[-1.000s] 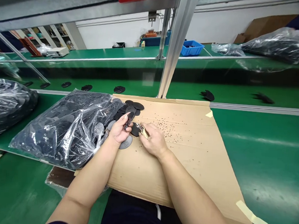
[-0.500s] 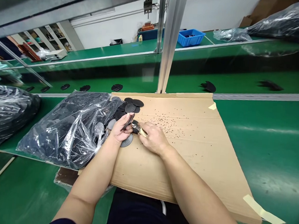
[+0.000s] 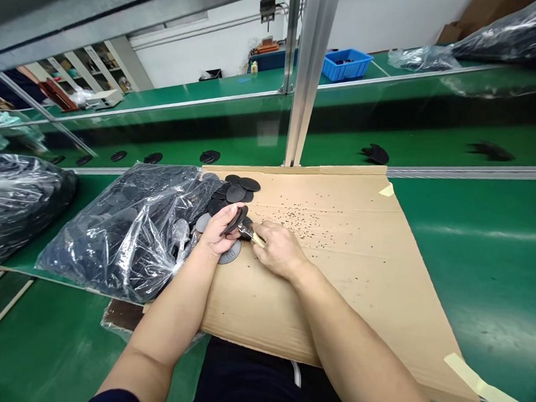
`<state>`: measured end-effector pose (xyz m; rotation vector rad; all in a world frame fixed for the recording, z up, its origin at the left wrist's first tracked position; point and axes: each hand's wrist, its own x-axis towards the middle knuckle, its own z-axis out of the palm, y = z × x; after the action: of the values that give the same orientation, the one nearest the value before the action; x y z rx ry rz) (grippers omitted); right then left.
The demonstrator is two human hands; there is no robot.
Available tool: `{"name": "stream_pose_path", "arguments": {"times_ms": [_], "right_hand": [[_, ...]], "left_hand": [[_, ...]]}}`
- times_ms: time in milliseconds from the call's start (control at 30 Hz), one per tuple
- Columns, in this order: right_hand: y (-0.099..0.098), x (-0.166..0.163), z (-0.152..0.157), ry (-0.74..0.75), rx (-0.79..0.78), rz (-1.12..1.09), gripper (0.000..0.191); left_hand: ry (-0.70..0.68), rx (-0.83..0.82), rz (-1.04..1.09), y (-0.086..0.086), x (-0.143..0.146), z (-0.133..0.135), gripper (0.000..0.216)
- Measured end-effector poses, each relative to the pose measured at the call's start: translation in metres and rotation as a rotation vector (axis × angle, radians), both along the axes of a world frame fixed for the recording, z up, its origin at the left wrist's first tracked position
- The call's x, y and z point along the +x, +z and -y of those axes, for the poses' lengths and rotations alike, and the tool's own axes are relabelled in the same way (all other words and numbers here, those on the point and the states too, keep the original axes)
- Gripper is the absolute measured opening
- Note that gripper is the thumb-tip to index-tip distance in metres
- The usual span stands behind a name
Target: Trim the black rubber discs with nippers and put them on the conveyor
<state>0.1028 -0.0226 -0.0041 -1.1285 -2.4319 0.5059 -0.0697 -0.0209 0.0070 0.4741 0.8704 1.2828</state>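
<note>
In right hand (image 3: 282, 249); half-hidden tool (image 3: 251, 235)

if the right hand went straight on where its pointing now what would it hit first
Probably the black piece in the left hand: the tool in the right hand points at it and may touch; depth is unclear.

Pliers (image 3: 252, 236): 1 pr. Cardboard sht. (image 3: 311, 302): 1. Blue plastic bin (image 3: 350, 72): 1. Tape pcs. (image 3: 484, 386): 2. Stuffed clear bags (image 3: 123, 234), near bench (image 3: 467, 239): 2. Blk. piles (image 3: 210, 156), green belt (image 3: 253, 152): 7 vis. Loose blk. discs (image 3: 236, 192): 10+, overlapping, exact no. unclear.
</note>
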Motion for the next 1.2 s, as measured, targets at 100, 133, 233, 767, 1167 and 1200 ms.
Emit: {"name": "stream_pose_path", "arguments": {"times_ms": [100,133,233,767,1167,1200], "right_hand": [[0.0,0.0,0.0,-0.012,-0.002,-0.058,0.034],[0.0,0.0,0.0,-0.02,-0.001,-0.078,0.036],[0.001,0.001,0.0,-0.039,-0.004,-0.116,0.039],[0.007,0.001,0.0,-0.01,-0.013,-0.028,0.028],[0.013,0.001,-0.001,-0.025,-0.065,0.016,0.021],[0.013,0.0,0.0,-0.024,-0.068,0.02,0.021]], "left_hand": [[-0.007,-0.011,0.068,0.002,-0.001,-0.001,0.012],[-0.01,-0.016,0.082,0.002,-0.001,-0.001,0.011],[-0.013,-0.02,0.085,0.003,-0.001,0.0,0.009],[-0.003,-0.007,-0.063,0.001,0.003,0.0,0.024],[0.011,-0.005,-0.101,-0.002,0.003,0.001,0.032],[0.012,-0.009,-0.097,-0.001,0.003,0.001,0.032]]}}
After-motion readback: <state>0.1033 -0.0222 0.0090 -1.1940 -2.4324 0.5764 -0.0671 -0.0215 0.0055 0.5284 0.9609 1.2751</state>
